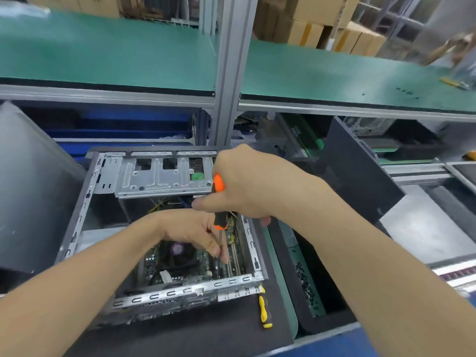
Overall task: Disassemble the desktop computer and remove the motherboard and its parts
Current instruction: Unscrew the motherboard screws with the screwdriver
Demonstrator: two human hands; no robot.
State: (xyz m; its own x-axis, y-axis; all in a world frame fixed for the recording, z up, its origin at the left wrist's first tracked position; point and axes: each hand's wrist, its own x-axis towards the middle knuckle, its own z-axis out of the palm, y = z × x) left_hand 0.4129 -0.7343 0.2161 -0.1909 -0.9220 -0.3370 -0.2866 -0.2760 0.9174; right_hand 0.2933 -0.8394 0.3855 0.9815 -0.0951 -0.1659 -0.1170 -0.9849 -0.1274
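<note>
1. Landmark. I take the computer case (180, 289) as reference. It lies on its side on a black mat (206, 331) that covers the surface, with the open side facing up.

2. Task items. The motherboard (198, 266) is inside the case, seated on the case floor in the near half. A black cooler fan (177, 249) sits on the board, toward the middle of the case. A bare metal drive cage (159, 176) spans the far half of the case, with a green tab (197, 176) at its right end.

3. Right grip (247, 184). I see it above the far right part of the case, clenched around the handle of an orange-and-black screwdriver (218, 183). The tool stands close to upright, with the shaft pointing down into the case.

4. Left grip (190, 233). It reaches into the case over the cooler fan, with its fingers (216, 251) curled around the lower shaft of the screwdriver, just above the motherboard. The fingers hide the tip, so I cannot tell what it touches.

5. Surroundings.
- A yellow screwdriver (263, 307) lies on the mat, just beside the near right corner of the case.
- A dark tray (306, 282) to the right of the case holds small dark parts, too small to identify.
- A dark panel (360, 171) leans to the right of the case, beyond the tray.
- A green shelf (103, 52) runs above and behind the case, with cardboard boxes (309, 21) behind it.
</note>
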